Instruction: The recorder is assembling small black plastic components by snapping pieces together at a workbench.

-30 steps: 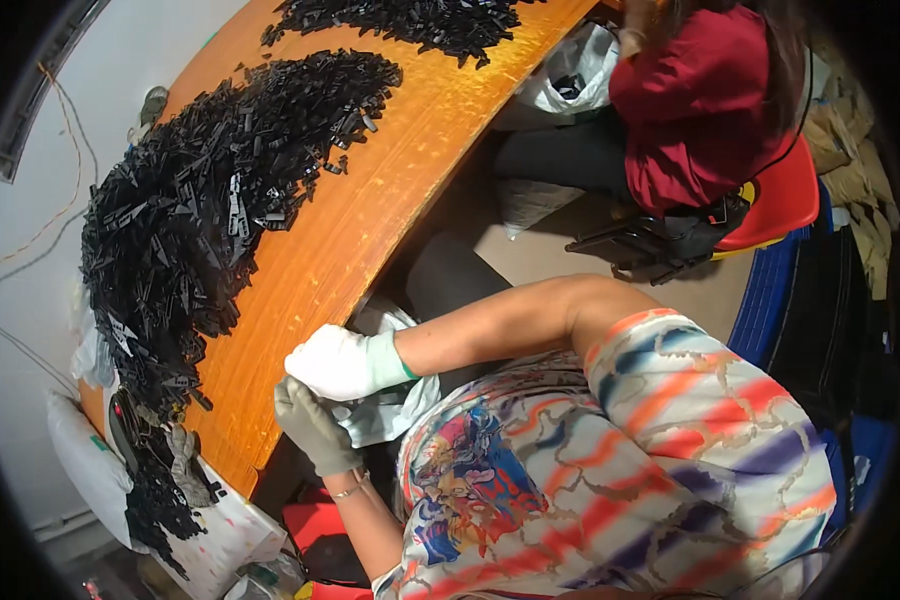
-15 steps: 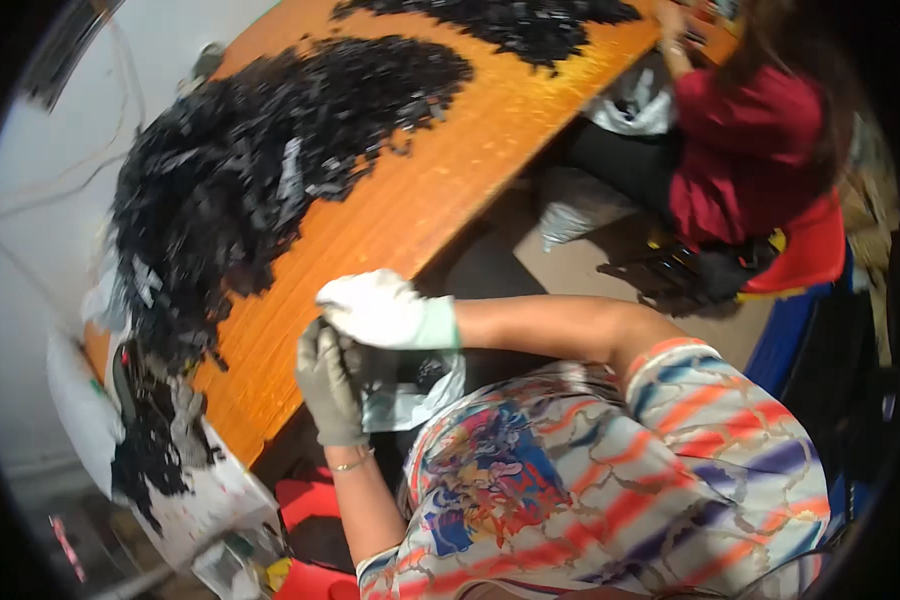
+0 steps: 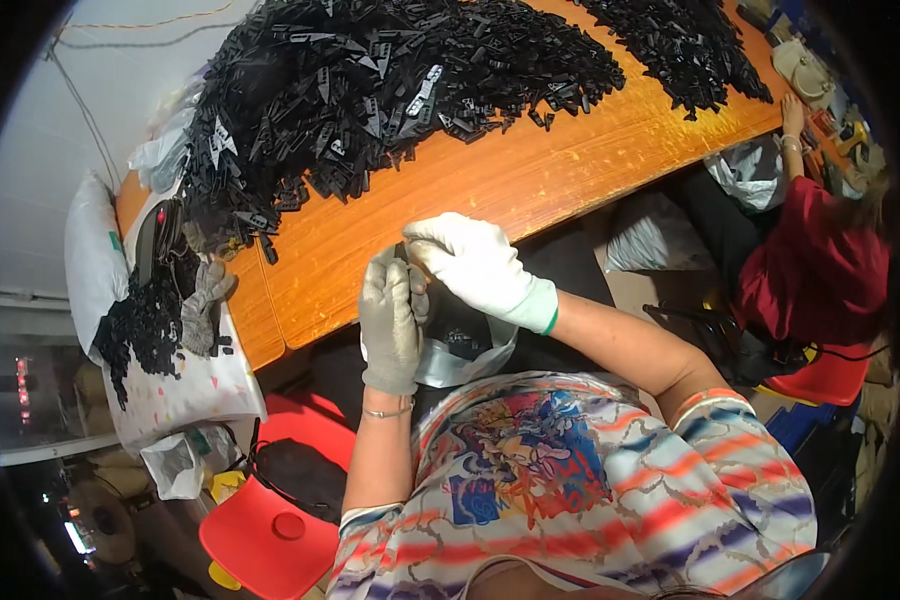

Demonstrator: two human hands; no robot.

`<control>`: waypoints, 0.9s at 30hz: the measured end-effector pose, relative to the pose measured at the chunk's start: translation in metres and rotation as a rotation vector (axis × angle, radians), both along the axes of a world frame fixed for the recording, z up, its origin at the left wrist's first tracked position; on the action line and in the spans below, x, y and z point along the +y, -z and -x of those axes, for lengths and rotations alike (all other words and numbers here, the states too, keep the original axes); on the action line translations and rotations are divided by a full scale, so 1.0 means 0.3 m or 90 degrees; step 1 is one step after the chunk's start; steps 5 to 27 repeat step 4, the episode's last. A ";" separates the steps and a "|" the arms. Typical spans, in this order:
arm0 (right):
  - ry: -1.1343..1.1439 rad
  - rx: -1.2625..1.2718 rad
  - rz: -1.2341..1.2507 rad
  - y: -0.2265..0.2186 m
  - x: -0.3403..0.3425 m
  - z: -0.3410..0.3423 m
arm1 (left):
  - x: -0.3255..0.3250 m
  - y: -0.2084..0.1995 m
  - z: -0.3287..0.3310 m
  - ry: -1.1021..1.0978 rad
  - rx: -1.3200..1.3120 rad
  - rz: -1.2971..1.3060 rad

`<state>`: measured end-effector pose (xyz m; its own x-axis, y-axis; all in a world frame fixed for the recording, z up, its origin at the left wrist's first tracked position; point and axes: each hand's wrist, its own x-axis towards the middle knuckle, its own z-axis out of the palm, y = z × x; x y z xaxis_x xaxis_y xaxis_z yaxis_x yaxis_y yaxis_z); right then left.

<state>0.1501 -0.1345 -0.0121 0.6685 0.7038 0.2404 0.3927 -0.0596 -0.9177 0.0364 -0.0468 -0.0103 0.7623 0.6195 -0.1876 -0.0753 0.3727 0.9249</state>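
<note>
My left hand (image 3: pixel 392 325), in a grey work glove, is raised at the near edge of the table with its fingers curled. My right hand (image 3: pixel 475 268), in a white glove with a green cuff, meets it at the fingertips. Pinched between the two is a small dark piece (image 3: pixel 400 251), mostly hidden by the gloves; it looks like black plastic. Just below the hands, a pale plastic bag (image 3: pixel 460 370) hangs open at my lap with dark pieces inside. A large heap of flat black plastic pieces (image 3: pixel 310 110) covers the table's far side.
The orange wooden table (image 3: pixel 370 230) runs diagonally, with another black heap (image 3: pixel 685 55) farther right. At left are a loose grey glove (image 3: pixel 205 300), more black pieces (image 3: pixel 150 325) and a white sack (image 3: pixel 95 260). A red chair (image 3: pixel 280 520) stands lower left. A person in dark red (image 3: pixel 800 260) sits at right.
My view has swung, so the table, hands and co-worker appear farther right. Both hands stay together at the fingertips, and the picture is sharper now.
</note>
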 end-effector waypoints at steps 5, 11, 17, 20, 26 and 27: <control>-0.011 0.068 0.008 -0.003 0.008 0.019 | -0.004 0.003 0.005 0.000 0.024 -0.042; -0.011 0.068 0.008 -0.003 0.008 0.019 | -0.004 0.003 0.005 0.000 0.024 -0.042; -0.011 0.068 0.008 -0.003 0.008 0.019 | -0.004 0.003 0.005 0.000 0.024 -0.042; -0.011 0.068 0.008 -0.003 0.008 0.019 | -0.004 0.003 0.005 0.000 0.024 -0.042; -0.011 0.068 0.008 -0.003 0.008 0.019 | -0.004 0.003 0.005 0.000 0.024 -0.042; -0.011 0.068 0.008 -0.003 0.008 0.019 | -0.004 0.003 0.005 0.000 0.024 -0.042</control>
